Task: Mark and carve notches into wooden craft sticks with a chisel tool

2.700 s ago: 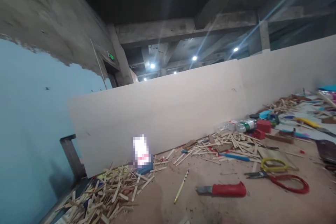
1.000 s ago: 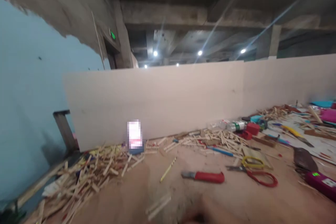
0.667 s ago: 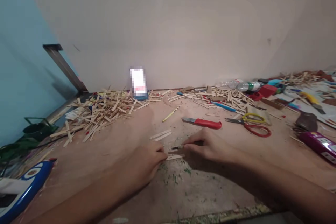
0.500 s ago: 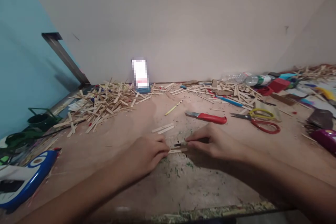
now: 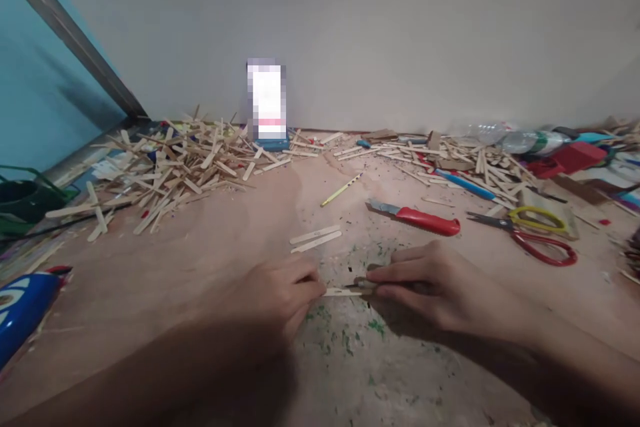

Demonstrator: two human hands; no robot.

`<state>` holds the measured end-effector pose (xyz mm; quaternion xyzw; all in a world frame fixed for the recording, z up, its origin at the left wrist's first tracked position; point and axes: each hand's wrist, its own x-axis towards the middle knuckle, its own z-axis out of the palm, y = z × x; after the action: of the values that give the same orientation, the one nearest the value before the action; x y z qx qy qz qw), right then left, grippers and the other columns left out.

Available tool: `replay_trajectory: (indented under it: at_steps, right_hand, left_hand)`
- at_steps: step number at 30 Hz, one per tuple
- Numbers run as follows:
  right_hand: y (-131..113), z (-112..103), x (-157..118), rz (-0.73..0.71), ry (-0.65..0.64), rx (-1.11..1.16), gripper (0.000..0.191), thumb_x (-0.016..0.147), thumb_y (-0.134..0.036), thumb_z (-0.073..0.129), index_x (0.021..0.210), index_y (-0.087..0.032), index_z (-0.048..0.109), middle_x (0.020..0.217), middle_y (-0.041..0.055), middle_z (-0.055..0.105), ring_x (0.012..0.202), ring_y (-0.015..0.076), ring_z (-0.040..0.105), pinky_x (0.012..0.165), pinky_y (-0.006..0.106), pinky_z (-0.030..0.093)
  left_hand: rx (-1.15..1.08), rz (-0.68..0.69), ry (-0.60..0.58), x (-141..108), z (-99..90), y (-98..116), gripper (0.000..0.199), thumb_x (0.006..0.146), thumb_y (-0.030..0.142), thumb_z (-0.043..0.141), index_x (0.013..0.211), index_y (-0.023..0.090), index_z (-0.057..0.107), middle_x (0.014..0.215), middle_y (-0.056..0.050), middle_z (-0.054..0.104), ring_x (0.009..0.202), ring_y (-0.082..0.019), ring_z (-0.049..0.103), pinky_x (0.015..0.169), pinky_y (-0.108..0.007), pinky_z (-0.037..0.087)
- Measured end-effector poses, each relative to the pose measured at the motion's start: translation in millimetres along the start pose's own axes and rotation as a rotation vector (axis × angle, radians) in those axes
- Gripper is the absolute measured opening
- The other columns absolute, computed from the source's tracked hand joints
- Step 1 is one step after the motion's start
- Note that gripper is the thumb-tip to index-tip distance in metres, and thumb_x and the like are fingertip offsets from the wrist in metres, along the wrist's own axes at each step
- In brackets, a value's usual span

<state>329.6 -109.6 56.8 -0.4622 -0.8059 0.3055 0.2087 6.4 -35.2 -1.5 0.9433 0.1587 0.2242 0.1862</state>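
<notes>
My left hand (image 5: 287,293) is closed on the left end of a pale wooden stick (image 5: 343,292) lying flat on the table. My right hand (image 5: 435,283) pinches a small thin blade (image 5: 356,285), its dark tip pointing left just over that stick. Two more sticks (image 5: 316,238) lie side by side beyond my left hand. A red-handled cutter (image 5: 427,221) rests beyond my right hand, and a yellow pencil (image 5: 341,190) lies farther back.
Scissors (image 5: 540,227) with yellow and red handles lie at the right. Piled wooden sticks (image 5: 175,173) line the back left. A lit phone (image 5: 267,100) stands against the wall. A blue object (image 5: 25,307) sits at left; plastic bottles (image 5: 533,141) lie back right.
The view has moved closer and tilted down. The blade in my right hand has come nearer the stick, while my left hand keeps its hold on the stick's left end.
</notes>
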Motion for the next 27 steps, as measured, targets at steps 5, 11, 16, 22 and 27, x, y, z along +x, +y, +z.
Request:
replay_trajectory:
  at_steps: [5, 11, 16, 22, 27]
  right_hand:
    - [-7, 2, -1, -0.028, -0.005, -0.073, 0.031, 0.128, -0.023, 0.069, 0.137, -0.022, 0.098, 0.096, 0.0039, 0.091, 0.078, 0.0147, 0.084, 0.068, 0.025, 0.057]
    - [-12, 3, -2, -0.006, -0.034, -0.097, 0.03, 0.127, -0.019, 0.069, 0.139, -0.021, 0.097, 0.099, 0.0034, 0.093, 0.08, 0.0145, 0.088, 0.069, 0.026, 0.062]
    - [-14, 4, 2, -0.032, -0.064, -0.146, 0.029, 0.127, -0.017, 0.069, 0.139, -0.019, 0.095, 0.1, 0.0034, 0.092, 0.078, 0.0148, 0.087, 0.066, 0.027, 0.061]
    - [-20, 11, -6, -0.042, 0.006, -0.226, 0.031, 0.131, -0.023, 0.063, 0.134, -0.02, 0.094, 0.086, -0.0007, 0.084, 0.06, 0.0122, 0.074, 0.056, 0.028, 0.054]
    - [-22, 10, -9, -0.022, -0.023, -0.24, 0.034, 0.132, -0.024, 0.061, 0.133, -0.021, 0.094, 0.096, 0.0042, 0.091, 0.064, 0.0147, 0.081, 0.056, 0.028, 0.057]
  left_hand:
    - [0.0, -0.039, 0.036, -8, 8.1, 2, 0.034, 0.108, 0.001, 0.053, 0.103, 0.022, 0.08, 0.101, -0.003, 0.078, 0.087, -0.021, 0.069, 0.078, -0.036, 0.051]
    - [0.005, -0.006, 0.038, -9, -0.2, 6, 0.033, 0.116, 0.002, 0.052, 0.106, 0.022, 0.076, 0.106, -0.004, 0.079, 0.089, -0.023, 0.069, 0.08, -0.04, 0.052]
    - [0.041, 0.045, 0.023, -3, -10.3, 9, 0.036, 0.117, -0.001, 0.052, 0.105, 0.021, 0.077, 0.105, -0.005, 0.082, 0.089, -0.023, 0.073, 0.081, -0.042, 0.058]
    - [0.099, 0.07, 0.064, -6, -4.1, 8, 0.036, 0.125, 0.004, 0.048, 0.113, 0.019, 0.078, 0.112, -0.005, 0.083, 0.097, -0.026, 0.076, 0.086, -0.045, 0.061]
    - [0.106, 0.06, 0.038, -5, -7.8, 9, 0.036, 0.125, 0.004, 0.049, 0.113, 0.019, 0.08, 0.113, -0.005, 0.084, 0.097, -0.025, 0.077, 0.086, -0.045, 0.062]
